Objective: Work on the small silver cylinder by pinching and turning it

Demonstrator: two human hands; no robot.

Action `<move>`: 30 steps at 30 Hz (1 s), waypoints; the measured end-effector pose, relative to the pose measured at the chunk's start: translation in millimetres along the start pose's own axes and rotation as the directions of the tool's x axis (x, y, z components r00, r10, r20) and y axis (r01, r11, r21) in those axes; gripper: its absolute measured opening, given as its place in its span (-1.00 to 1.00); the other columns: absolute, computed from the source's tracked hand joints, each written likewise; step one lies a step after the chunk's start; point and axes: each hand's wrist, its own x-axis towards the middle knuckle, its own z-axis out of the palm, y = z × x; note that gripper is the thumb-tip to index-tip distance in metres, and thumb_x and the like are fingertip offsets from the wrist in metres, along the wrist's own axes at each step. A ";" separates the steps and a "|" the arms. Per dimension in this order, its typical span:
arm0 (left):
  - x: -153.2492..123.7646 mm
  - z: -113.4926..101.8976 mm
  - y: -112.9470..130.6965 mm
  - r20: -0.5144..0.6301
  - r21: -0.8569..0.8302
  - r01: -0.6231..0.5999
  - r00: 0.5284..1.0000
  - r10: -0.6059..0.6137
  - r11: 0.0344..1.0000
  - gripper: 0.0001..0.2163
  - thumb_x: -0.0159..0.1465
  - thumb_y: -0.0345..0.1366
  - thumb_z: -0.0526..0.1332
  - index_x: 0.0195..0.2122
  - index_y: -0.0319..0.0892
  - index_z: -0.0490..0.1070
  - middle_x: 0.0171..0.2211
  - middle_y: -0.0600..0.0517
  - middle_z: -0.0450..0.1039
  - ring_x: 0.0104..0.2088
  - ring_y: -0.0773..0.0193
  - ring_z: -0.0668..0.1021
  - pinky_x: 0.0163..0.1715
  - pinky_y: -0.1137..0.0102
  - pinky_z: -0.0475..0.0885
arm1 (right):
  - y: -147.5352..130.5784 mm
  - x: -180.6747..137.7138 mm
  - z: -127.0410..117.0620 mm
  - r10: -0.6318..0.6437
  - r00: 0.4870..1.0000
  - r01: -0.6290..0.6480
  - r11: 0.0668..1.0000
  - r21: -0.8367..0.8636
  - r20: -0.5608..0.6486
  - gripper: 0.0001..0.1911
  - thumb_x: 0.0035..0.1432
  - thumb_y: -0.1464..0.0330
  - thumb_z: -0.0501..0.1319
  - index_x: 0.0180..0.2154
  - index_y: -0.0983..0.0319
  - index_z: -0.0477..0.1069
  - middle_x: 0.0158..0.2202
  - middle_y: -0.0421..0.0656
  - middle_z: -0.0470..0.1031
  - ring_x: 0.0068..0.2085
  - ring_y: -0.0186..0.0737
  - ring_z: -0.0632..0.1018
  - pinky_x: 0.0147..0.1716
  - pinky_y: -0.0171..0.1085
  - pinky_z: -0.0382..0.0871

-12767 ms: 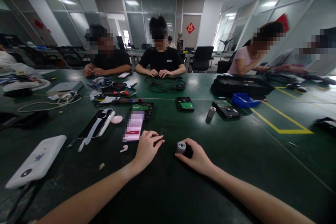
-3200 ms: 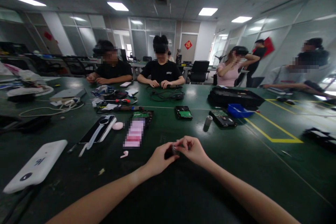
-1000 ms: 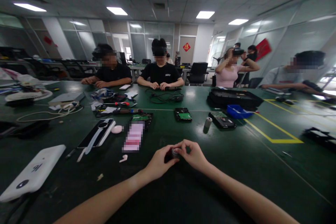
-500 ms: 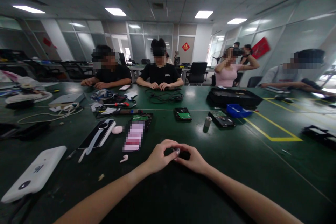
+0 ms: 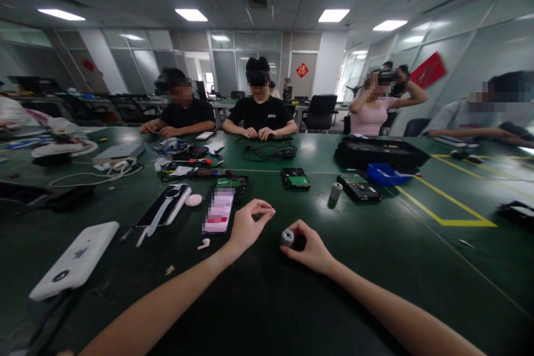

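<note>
My right hand (image 5: 311, 247) curls its thumb and fingers around a motor-like metal cylinder (image 5: 287, 237), silver, standing upright with dark holes in its top face. My left hand (image 5: 250, 225) is raised up and to the left of that cylinder, thumb and fingertips pinched together. Whatever may lie in that pinch is too small to make out. Farther back on the table, a second silver cylinder (image 5: 336, 191) stands upright. Close to my left hand lies a phone (image 5: 219, 210) with a lit, blurred screen.
On the green table (image 5: 258, 311) lie hard drives (image 5: 296, 178), one more (image 5: 359, 187) beside a blue tray (image 5: 386, 174), and a black case (image 5: 381, 151). To the left are a white power bank (image 5: 77, 258), a pink earbud (image 5: 204, 243), a watch (image 5: 172, 193) and tools. Several people sit opposite.
My hands were together around something small; now they are apart. The left has moved up and away, leaving the cylinder visible in the right hand. The view has shifted slightly.
</note>
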 end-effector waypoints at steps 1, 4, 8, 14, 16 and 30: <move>3.1 -5.3 -8.4 -0.021 0.095 -0.006 1.000 0.008 0.996 -0.88 0.24 -0.22 0.22 -0.26 -0.12 0.45 -0.26 0.02 0.58 -0.20 0.15 0.57 -0.15 0.30 0.38 | -1.0 -0.3 -0.5 0.004 1.000 -0.004 1.000 -0.003 0.000 -0.71 -0.03 0.33 0.34 -0.27 0.23 0.31 -0.32 -0.20 0.47 -0.30 -0.25 0.50 -0.28 -0.27 0.40; 5.1 -18.3 -35.1 -0.004 0.389 0.025 1.000 -0.026 0.921 -0.94 0.19 -0.30 0.26 -0.30 -0.08 0.48 -0.34 0.04 0.60 -0.20 0.04 0.50 -0.13 0.18 0.30 | -3.8 -0.8 -2.3 0.010 1.000 -0.010 1.000 -0.005 0.013 -0.71 -0.02 0.31 0.34 -0.27 0.23 0.32 -0.32 -0.19 0.48 -0.30 -0.25 0.50 -0.27 -0.27 0.40; -3.3 -22.9 -57.0 -0.009 0.511 0.037 0.999 -0.038 0.859 -0.84 0.16 -0.32 0.29 -0.21 -0.04 0.48 -0.34 0.02 0.62 -0.19 -0.04 0.43 -0.13 0.12 0.22 | -3.9 -1.1 -2.9 0.011 1.000 -0.012 1.000 0.011 0.020 -0.70 -0.02 0.29 0.34 -0.26 0.22 0.33 -0.31 -0.19 0.48 -0.31 -0.25 0.51 -0.27 -0.26 0.42; -1.7 -21.7 -53.3 -0.005 0.522 0.013 1.000 -0.012 0.853 -0.79 0.13 -0.32 0.33 -0.19 -0.04 0.46 -0.40 0.04 0.62 -0.20 -0.03 0.46 -0.13 0.13 0.24 | -2.5 -1.5 -3.3 0.007 1.000 -0.007 1.000 0.015 0.028 -0.70 -0.01 0.27 0.34 -0.25 0.22 0.34 -0.30 -0.18 0.50 -0.28 -0.24 0.52 -0.25 -0.25 0.42; 0.5 -19.3 -40.1 0.013 0.403 0.003 1.000 -0.009 0.915 -0.85 0.16 -0.34 0.29 -0.23 -0.07 0.45 -0.37 0.05 0.61 -0.22 0.04 0.52 -0.12 0.17 0.29 | -3.3 -1.1 -4.1 0.002 0.999 -0.002 1.000 0.009 0.049 -0.71 0.01 0.27 0.33 -0.24 0.22 0.35 -0.29 -0.18 0.50 -0.27 -0.23 0.52 -0.23 -0.24 0.42; -11.6 15.3 23.0 0.268 -0.051 -0.111 0.956 0.121 0.992 -0.91 0.23 -0.30 0.24 -0.23 -0.09 0.46 -0.18 0.06 0.57 -0.17 0.18 0.60 -0.08 0.35 0.42 | 0.7 -1.1 -4.0 -0.056 0.996 0.056 0.998 -0.005 0.067 -0.67 0.02 0.24 0.33 -0.18 0.20 0.37 -0.28 -0.19 0.52 -0.24 -0.21 0.54 -0.20 -0.25 0.41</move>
